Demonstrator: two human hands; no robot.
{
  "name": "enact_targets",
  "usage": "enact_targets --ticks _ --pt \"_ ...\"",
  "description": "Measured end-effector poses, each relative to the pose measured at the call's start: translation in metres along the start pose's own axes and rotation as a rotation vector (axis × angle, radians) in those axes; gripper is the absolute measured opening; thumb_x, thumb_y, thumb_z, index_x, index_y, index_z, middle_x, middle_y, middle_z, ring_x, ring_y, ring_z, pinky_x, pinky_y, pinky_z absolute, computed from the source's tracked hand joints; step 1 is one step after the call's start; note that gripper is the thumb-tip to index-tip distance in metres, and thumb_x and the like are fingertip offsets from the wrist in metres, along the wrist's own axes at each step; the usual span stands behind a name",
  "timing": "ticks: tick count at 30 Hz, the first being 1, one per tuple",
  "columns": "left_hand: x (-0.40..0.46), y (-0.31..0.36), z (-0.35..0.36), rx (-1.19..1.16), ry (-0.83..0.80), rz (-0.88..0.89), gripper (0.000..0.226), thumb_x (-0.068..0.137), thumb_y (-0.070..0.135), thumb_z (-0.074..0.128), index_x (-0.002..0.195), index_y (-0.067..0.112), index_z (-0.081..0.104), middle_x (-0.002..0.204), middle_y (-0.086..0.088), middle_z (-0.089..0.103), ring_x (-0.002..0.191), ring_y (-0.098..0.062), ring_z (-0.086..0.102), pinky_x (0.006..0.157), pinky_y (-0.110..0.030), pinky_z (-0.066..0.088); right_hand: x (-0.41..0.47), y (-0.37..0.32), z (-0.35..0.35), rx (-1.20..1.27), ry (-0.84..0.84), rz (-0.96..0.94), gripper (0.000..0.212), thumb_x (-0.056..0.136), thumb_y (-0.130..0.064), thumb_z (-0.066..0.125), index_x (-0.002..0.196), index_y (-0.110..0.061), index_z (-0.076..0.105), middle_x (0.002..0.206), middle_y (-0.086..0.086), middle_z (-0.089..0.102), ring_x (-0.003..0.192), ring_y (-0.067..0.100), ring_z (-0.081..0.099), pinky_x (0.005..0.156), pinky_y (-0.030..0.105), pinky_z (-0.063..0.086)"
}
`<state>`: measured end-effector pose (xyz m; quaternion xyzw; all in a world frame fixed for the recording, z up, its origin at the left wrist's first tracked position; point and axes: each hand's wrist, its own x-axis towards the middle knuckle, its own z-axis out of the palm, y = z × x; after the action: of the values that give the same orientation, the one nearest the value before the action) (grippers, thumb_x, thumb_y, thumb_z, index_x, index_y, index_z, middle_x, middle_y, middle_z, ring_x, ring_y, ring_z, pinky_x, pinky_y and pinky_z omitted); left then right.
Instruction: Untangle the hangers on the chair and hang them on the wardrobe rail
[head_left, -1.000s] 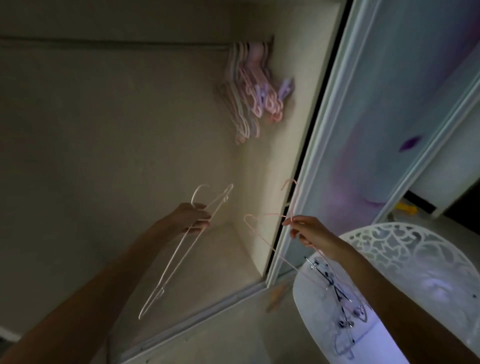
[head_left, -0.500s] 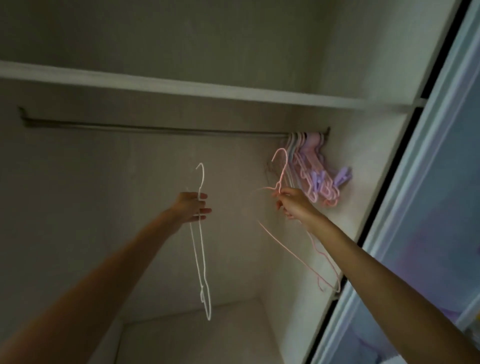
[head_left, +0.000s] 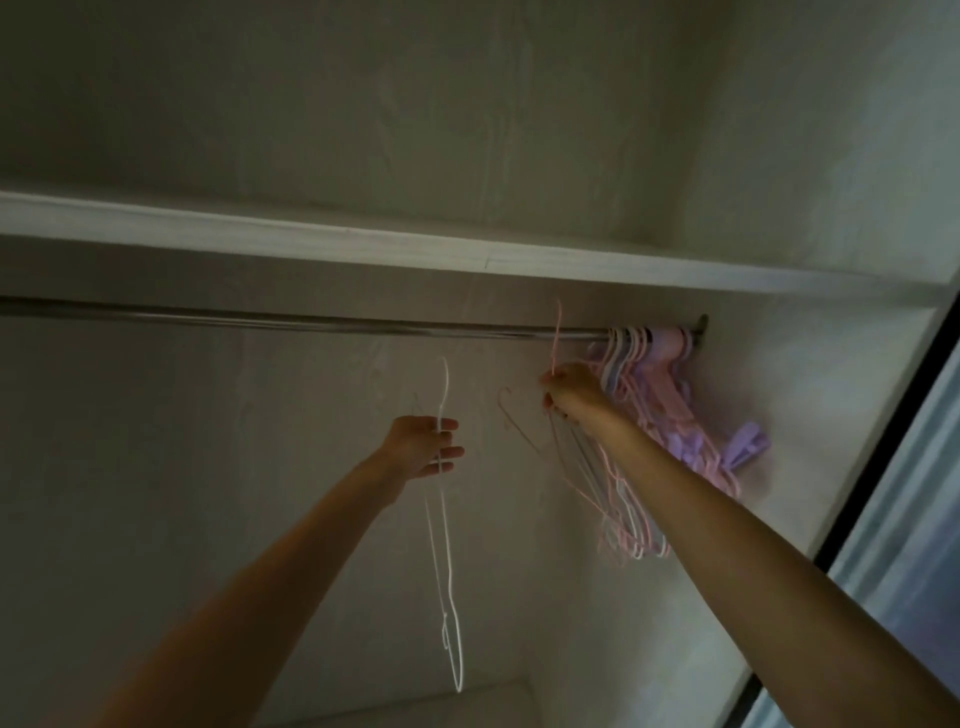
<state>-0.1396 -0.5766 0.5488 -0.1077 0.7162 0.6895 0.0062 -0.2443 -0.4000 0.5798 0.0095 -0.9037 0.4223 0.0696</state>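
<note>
While the right hand (head_left: 569, 391) pinches a pink hanger (head_left: 557, 338), hook raised level with the rail (head_left: 311, 323), the left hand (head_left: 423, 446) grips a white hanger (head_left: 447, 545) dangling below it. Bare rail runs leftward; hung hangers (head_left: 654, 374) crowd the rail's right end just beyond the right hand.

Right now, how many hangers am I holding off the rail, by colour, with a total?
White hanger, in the left hand: 1
Pink hanger, in the right hand: 1
Total held: 2
The bunch already on the rail overlaps too much to count.
</note>
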Motion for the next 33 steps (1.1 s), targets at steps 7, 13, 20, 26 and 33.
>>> enact_targets --ticks 7,13,20,26,33 --pt "0.025 0.004 -0.004 0.034 -0.04 -0.009 0.032 0.095 -0.003 0.045 0.126 -0.004 0.053 0.131 -0.021 0.055 0.12 -0.033 0.056 0.09 -0.034 0.047 0.006 0.02 0.017 -0.071 -0.093 0.017 0.026 0.098 -0.016 0.036 0.11 -0.006 0.057 0.066 -0.001 0.058 0.049 0.008 0.053 0.043 0.019 0.037" --pt "0.04 0.005 -0.009 0.067 -0.04 -0.001 0.03 0.095 0.0 0.046 0.124 -0.001 0.056 0.13 -0.018 0.056 0.117 -0.029 0.059 0.09 -0.032 0.048 0.002 0.029 0.017 -0.137 -0.277 0.101 0.021 0.097 -0.01 0.035 0.109 -0.006 0.052 0.068 0.003 0.061 0.032 0.003 0.055 0.037 0.013 0.039" --pt "0.041 0.006 -0.015 0.079 -0.078 0.023 0.031 0.095 0.0 0.047 0.125 -0.001 0.055 0.129 -0.017 0.057 0.117 -0.029 0.059 0.09 -0.031 0.048 -0.015 0.047 0.019 -0.11 -0.086 -0.121 0.029 0.095 -0.006 0.03 0.085 -0.018 0.055 0.063 0.0 0.059 0.041 0.008 0.051 0.045 0.021 0.039" --pt "0.047 0.011 -0.018 0.086 -0.067 0.017 0.03 0.095 0.0 0.048 0.124 0.0 0.056 0.129 -0.016 0.057 0.115 -0.028 0.06 0.092 -0.032 0.049 0.0 0.018 0.014 -0.127 0.066 -0.215 0.026 0.091 -0.003 0.035 0.08 -0.02 0.05 0.072 0.0 0.06 0.058 0.014 0.053 0.058 0.024 0.04" --pt "0.045 0.007 -0.014 0.098 -0.077 0.007 0.031 0.095 0.001 0.048 0.124 0.0 0.056 0.128 -0.016 0.058 0.114 -0.027 0.061 0.087 -0.028 0.049 0.012 0.022 0.035 -0.049 -0.086 -0.032 0.021 0.093 -0.005 0.03 0.087 -0.013 0.049 0.072 0.008 0.061 0.033 0.006 0.054 0.035 0.016 0.04"
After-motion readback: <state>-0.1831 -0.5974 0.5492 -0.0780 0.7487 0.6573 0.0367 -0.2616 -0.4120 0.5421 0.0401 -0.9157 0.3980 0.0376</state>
